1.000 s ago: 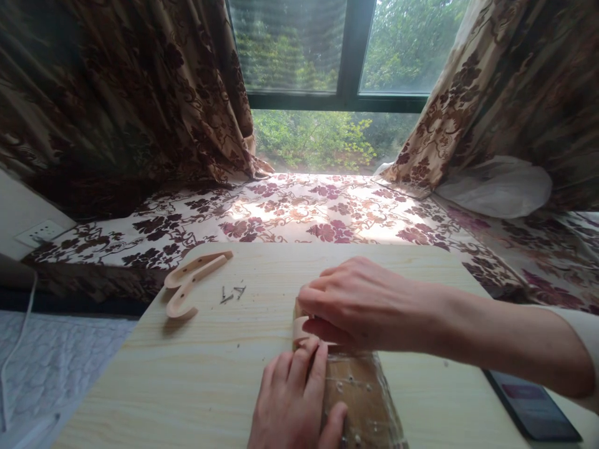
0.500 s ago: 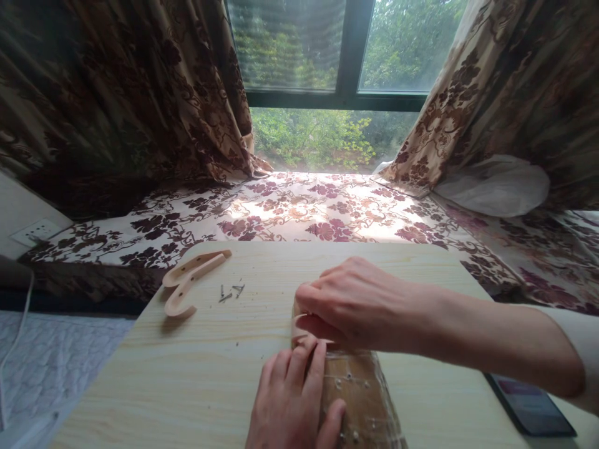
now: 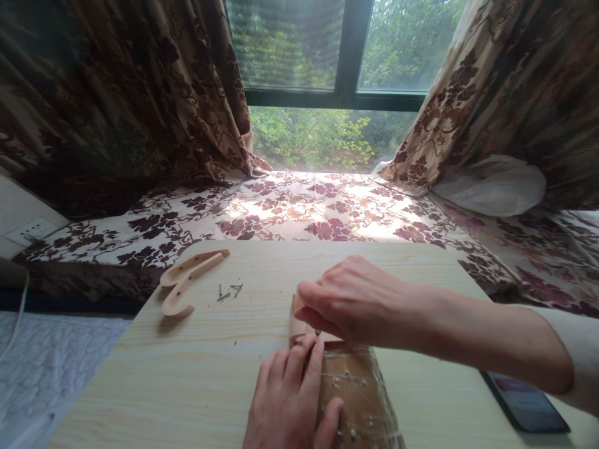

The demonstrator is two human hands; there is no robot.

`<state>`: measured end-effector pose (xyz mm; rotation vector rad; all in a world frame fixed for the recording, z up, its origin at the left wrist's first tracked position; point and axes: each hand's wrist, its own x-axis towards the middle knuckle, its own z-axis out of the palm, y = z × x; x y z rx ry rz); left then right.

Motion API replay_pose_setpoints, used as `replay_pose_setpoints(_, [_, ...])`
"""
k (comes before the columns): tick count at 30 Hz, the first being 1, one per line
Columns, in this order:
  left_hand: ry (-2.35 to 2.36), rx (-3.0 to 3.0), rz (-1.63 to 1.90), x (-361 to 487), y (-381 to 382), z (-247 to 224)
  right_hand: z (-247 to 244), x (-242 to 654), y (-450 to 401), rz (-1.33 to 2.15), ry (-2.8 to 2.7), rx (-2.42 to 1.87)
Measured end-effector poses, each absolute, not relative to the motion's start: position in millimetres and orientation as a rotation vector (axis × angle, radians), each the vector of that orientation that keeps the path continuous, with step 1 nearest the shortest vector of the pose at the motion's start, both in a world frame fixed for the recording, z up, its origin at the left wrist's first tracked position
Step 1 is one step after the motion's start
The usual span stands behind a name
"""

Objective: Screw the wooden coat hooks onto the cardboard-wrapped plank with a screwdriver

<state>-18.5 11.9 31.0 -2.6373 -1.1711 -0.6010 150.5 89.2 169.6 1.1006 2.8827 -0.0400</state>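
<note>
A pale wooden hook [image 3: 299, 329] lies across the far end of a brown board [image 3: 355, 393] wrapped in clear plastic with small screw-like bits under or on it. My left hand [image 3: 287, 393] presses its bent fingertips against the near side of this hook, the thumb over the board. A screw head [image 3: 318, 333] shows by my left index fingertip. Just above, my right hand [image 3: 344, 302] is closed with its knuckles up; whatever its fingers hold is hidden beneath them. Two more curved wooden hooks [image 3: 185, 292] with holes rest at the table's far left.
Several loose screws [image 3: 227, 293] lie beside the spare hooks. A phone [image 3: 528, 402] lies on the right of the light wooden table [image 3: 178, 374], below my right forearm. Beyond are a flowered window seat [image 3: 290, 206], curtains [image 3: 201, 93] and a white plastic bag [image 3: 491, 184].
My right hand has turned or shifted slightly, so the screw head and more of the hook show. My left hand stays in place on the hook. The view has moved a little.
</note>
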Motion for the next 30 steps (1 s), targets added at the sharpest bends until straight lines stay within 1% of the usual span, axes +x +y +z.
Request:
replay_pose_setpoints(6, [-1.25, -2.655, -0.623, -17.4, 10.8, 33.9, 171.6, 157.3, 88.7, -0.148, 3.012, 0.796])
replay_pose_setpoints(9, [-1.212, -2.645, -0.649, -16.6, 11.4, 34.9, 164.4, 156.8, 88.6, -0.161, 2.984, 0.882])
replay_pose_setpoints(12, [-1.157, -2.609, -0.677, -15.0, 12.5, 36.4, 159.4, 154.6, 90.4, -0.066, 2.906, 1.101])
replay_pose_setpoints(14, [-1.153, -2.594, -0.681, -13.8, 13.0, 38.0, 160.9, 153.9, 91.9, 0.001, 2.887, 1.172])
replay_pose_setpoints(16, [-1.156, -2.588, -0.682, -13.0, 13.1, 40.0, 166.6, 154.5, 92.5, 0.005, 2.902, 1.14])
replay_pose_setpoints(20, [-1.18, -2.578, -0.718, -11.9, 12.5, 42.5, 179.1, 156.7, 90.4, -0.144, 2.943, 0.933])
replay_pose_setpoints(23, [-1.201, -2.585, -0.742, -11.6, 11.9, 42.3, 177.2, 157.1, 88.0, -0.206, 2.937, 0.861])
replay_pose_setpoints(27, [-1.166, -2.586, -0.724, -11.6, 11.8, 42.1, 165.8, 155.0, 87.4, -0.083, 2.927, 0.985])
replay_pose_setpoints(30, [-1.177, -2.585, -0.712, -11.4, 11.9, 42.5, 166.3, 152.8, 88.5, 0.023, 2.888, 1.083])
